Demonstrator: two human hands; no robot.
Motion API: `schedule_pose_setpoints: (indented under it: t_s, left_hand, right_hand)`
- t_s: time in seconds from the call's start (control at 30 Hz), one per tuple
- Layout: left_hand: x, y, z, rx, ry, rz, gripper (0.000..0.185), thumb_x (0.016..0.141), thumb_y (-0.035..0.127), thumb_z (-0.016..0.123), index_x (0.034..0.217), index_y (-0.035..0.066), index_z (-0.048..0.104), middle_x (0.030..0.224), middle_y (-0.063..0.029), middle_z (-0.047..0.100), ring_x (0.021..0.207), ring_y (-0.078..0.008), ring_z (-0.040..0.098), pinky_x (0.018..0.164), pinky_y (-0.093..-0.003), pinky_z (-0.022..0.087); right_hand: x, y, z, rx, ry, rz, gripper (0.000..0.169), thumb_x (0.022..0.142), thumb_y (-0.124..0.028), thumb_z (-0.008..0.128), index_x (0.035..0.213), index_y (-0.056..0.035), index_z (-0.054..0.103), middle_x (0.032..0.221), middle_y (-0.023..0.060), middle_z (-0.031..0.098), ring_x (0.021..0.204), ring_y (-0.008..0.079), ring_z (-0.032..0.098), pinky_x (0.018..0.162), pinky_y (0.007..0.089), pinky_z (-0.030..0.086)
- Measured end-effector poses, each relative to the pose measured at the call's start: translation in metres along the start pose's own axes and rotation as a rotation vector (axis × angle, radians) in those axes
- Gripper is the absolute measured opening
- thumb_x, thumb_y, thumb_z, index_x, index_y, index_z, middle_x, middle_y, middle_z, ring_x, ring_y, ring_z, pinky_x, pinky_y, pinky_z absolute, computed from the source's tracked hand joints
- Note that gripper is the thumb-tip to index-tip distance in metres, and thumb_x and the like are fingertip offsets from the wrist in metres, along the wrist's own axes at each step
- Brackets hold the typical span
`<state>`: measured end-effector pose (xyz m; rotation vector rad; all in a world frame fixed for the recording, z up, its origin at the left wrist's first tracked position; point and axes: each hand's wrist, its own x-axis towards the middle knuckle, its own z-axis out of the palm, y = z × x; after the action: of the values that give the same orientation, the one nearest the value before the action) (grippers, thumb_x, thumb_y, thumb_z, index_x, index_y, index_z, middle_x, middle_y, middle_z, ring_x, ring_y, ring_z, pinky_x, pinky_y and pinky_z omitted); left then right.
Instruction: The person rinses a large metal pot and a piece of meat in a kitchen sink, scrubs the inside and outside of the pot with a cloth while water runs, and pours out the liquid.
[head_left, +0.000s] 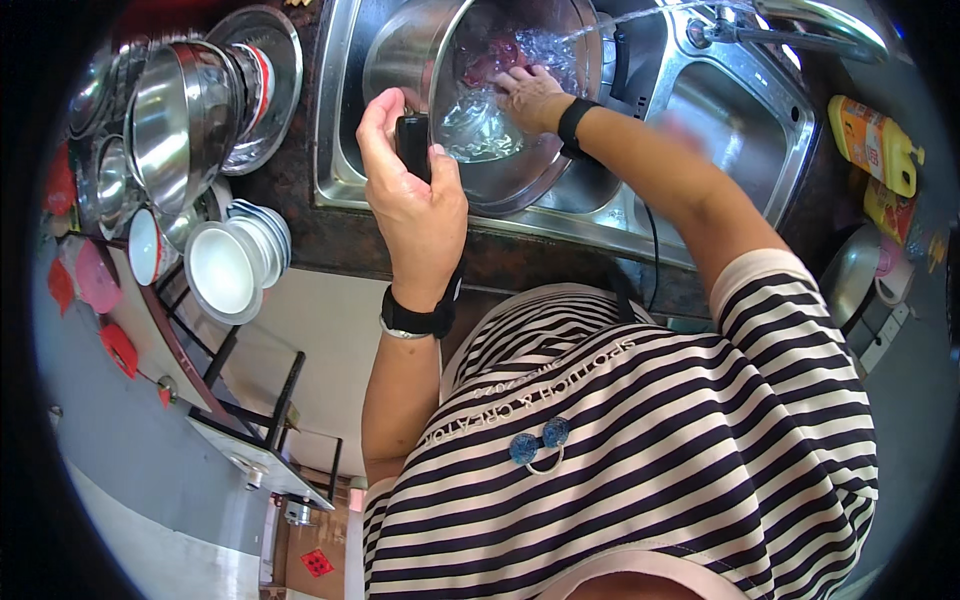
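A large stainless steel pot (517, 184) stands tilted in the left basin of a metal sink, with water in it. My left hand (416, 187) grips the pot's black handle (413, 146) at the near left rim. Inside the pot, my right hand (531, 97) has its fingers spread at the water, beside a reddish thing (491, 60) too blurred to name. A stream of water (622, 22) runs into the pot from the faucet (817, 37) at the upper right. The pot's other black handle (619, 60) shows on the far side.
Metal bowls (180, 127) and stacked white bowls (225, 270) stand on the dark counter at the left. The second sink basin (727, 112) lies to the right. Beyond it is a yellow bottle (870, 142). A thin black cord (655, 255) hangs over the counter's front edge.
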<state>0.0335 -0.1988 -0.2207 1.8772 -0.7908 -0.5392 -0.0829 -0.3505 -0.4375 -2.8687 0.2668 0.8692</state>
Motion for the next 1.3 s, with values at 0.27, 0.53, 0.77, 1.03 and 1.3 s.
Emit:
schedule_pose_setpoints:
  t_s: [0.27, 0.53, 0.77, 1.03, 1.3]
  left_hand:
    - [0.0, 0.001, 0.006, -0.009, 0.051, 0.015, 0.052, 0.081, -0.01, 0.054, 0.132, -0.005, 0.043, 0.128, -0.0232, 0.051, 0.123, -0.036, 0.053, 0.106, -0.0404, 0.04]
    - [0.003, -0.001, 0.005, 0.024, 0.051, 0.025, 0.051, 0.081, -0.01, 0.052, 0.131, -0.005, 0.045, 0.128, -0.0214, 0.054, 0.122, -0.0314, 0.054, 0.105, -0.0383, 0.04]
    - [0.003, 0.001, 0.002, 0.066, 0.009, 0.047, 0.051, 0.082, -0.009, 0.054, 0.132, -0.005, 0.045, 0.128, -0.0233, 0.054, 0.122, -0.0333, 0.053, 0.106, -0.0393, 0.038]
    - [0.002, 0.004, 0.007, 0.085, 0.056, 0.048, 0.048, 0.082, -0.01, 0.052, 0.129, -0.004, 0.048, 0.126, -0.0177, 0.057, 0.12, -0.0278, 0.055, 0.105, -0.037, 0.039]
    - [0.006, -0.001, 0.002, 0.035, 0.051, 0.025, 0.041, 0.09, 0.005, 0.061, 0.128, -0.005, 0.048, 0.128, -0.0223, 0.056, 0.12, -0.0332, 0.055, 0.106, -0.0402, 0.038]
  right_hand:
    - [-0.014, -0.083, -0.043, 1.27, -0.134, 0.284, 0.035, 0.088, -0.026, 0.061, 0.112, -0.0001, 0.063, 0.096, 0.0115, 0.065, 0.09, 0.0222, 0.059, 0.08, 0.0355, 0.046]
    - [-0.107, -0.084, -0.08, 1.457, 0.301, -0.106, 0.03, 0.086, -0.006, 0.066, 0.115, -0.0127, 0.067, 0.098, 0.0106, 0.058, 0.097, 0.0257, 0.055, 0.086, 0.0363, 0.047]
    - [-0.071, 0.034, -0.032, -0.178, 0.132, 0.063, 0.022, 0.088, -0.028, 0.055, 0.098, -0.0236, 0.075, 0.118, 0.0057, 0.051, 0.108, 0.0248, 0.05, 0.082, 0.0364, 0.042]
    - [-0.02, -0.046, -0.012, 0.273, -0.04, 0.244, 0.029, 0.086, -0.024, 0.059, 0.11, -0.0122, 0.072, 0.126, 0.0184, 0.056, 0.116, 0.0379, 0.052, 0.073, 0.0521, 0.047]
    - [-0.059, -0.076, -0.163, 2.565, 0.243, 0.103, 0.029, 0.088, 0.006, 0.047, 0.112, -0.0058, 0.057, 0.087, 0.005, 0.059, 0.081, 0.0168, 0.058, 0.072, 0.0322, 0.049]
